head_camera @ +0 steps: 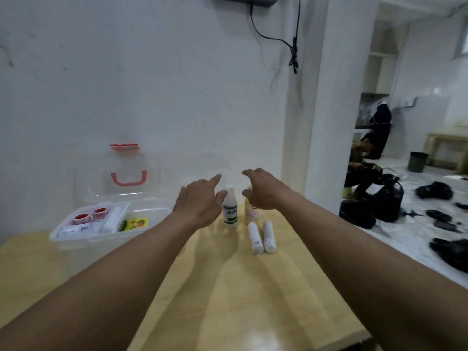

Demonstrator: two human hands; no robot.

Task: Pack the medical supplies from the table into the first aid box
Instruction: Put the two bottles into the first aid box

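A clear plastic first aid box (pixel 76 243) stands open at the left of the wooden table (pixel 228 287), its lid with a red handle (pixel 128 179) leaning against the wall. Inside lie two red tape rolls (pixel 91 216), white items and a yellow packet (pixel 136 223). A white bottle with a green label (pixel 231 207) stands upright at the table's far side, a yellowish bottle (pixel 249 212) beside it. Two white bandage rolls (pixel 262 237) lie in front. My left hand (pixel 200 201) hovers open just left of the white bottle. My right hand (pixel 263 190) hovers open over the yellowish bottle.
A white wall rises right behind the table, with a black cable (pixel 293 51) hanging down. To the right the table ends and a tiled floor holds black bags (pixel 379 203), a dark bin (pixel 417 162) and a seated person (pixel 364 171).
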